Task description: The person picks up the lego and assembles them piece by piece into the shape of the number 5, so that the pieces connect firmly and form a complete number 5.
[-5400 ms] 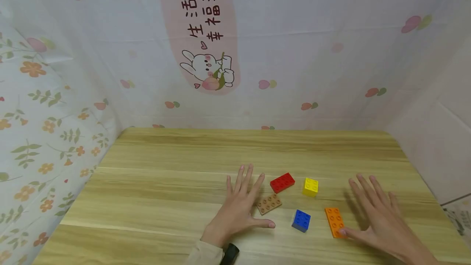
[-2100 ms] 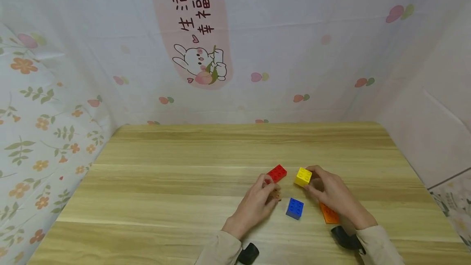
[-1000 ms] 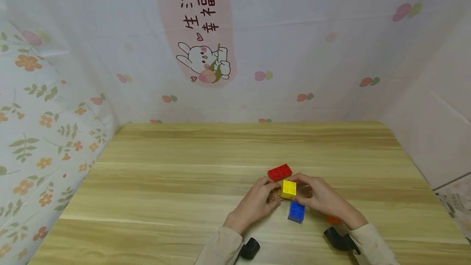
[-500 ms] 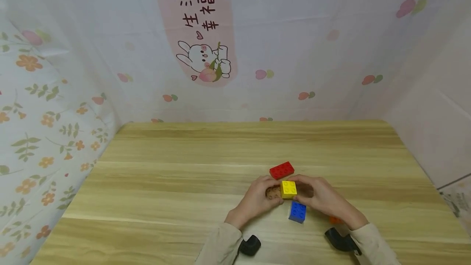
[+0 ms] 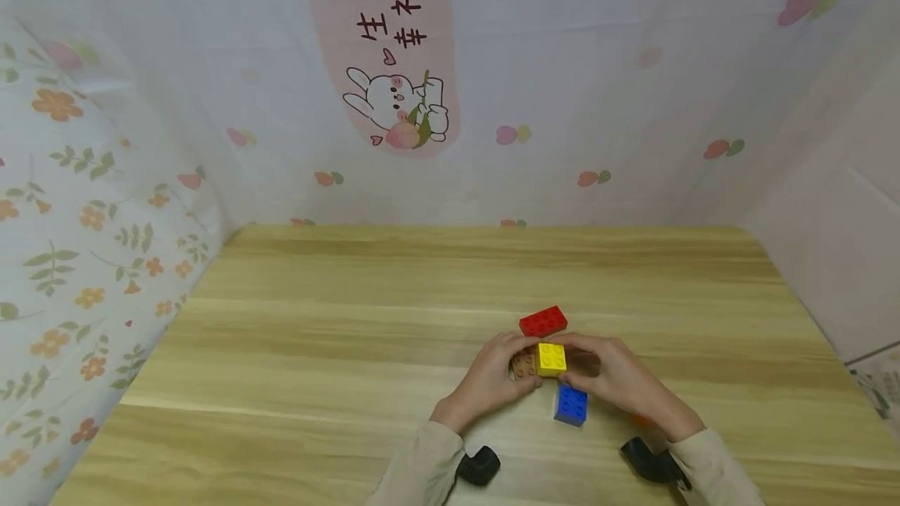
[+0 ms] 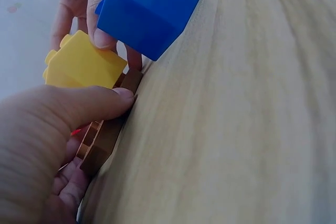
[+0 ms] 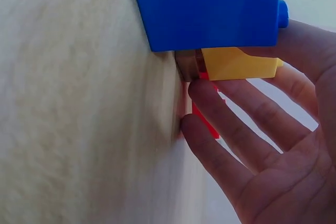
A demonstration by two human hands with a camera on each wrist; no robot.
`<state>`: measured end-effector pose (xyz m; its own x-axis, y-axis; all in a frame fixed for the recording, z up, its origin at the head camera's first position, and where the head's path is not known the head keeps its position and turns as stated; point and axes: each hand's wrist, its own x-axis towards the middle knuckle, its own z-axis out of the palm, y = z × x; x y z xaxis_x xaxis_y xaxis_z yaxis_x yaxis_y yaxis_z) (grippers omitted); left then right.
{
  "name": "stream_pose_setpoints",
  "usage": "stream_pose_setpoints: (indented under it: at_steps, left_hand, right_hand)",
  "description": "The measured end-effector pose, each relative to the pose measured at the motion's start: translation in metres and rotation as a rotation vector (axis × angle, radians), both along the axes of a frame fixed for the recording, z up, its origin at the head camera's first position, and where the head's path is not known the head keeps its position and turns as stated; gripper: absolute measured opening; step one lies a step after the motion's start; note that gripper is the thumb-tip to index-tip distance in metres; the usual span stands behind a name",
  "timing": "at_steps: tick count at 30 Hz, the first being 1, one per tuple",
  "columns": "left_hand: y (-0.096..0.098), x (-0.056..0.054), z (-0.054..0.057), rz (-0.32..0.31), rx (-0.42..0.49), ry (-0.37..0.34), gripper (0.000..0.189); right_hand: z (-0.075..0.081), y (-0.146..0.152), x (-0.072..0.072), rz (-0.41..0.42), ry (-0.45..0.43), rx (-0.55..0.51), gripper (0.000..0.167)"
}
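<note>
While my left hand (image 5: 485, 381) pinches the brown brick (image 5: 523, 365), low and right of centre in the head view, my right hand (image 5: 619, 377) pinches the yellow block (image 5: 551, 360) on its right end. Seating step, I judge; next calls for even downward pressure. Blue block (image 5: 571, 406) just below, red brick (image 5: 544, 322) just above.

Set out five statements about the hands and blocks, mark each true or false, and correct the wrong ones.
1. The right hand pinches the yellow block. True.
2. The left hand holds the red block. False: it holds the brown block; the red one lies on the table, beyond the hands.
3. The yellow block is over one end of the brown block. True.
4. The blue block lies farther from the person than the red block. False: it lies nearer.
5. Only a small part of the orange block shows in the head view. True.
</note>
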<state>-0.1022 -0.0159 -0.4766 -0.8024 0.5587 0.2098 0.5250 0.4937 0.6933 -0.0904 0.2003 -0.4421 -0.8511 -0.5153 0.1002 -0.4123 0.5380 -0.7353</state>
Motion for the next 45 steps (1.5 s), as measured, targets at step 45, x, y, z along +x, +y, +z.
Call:
stream_pose_setpoints:
  at_steps: [45]
  left_hand:
    - [-0.001, 0.004, -0.003, 0.006, -0.002, 0.009, 0.049]
  right_hand:
    - [-0.006, -0.007, 0.007, 0.003, -0.019, -0.052, 0.042]
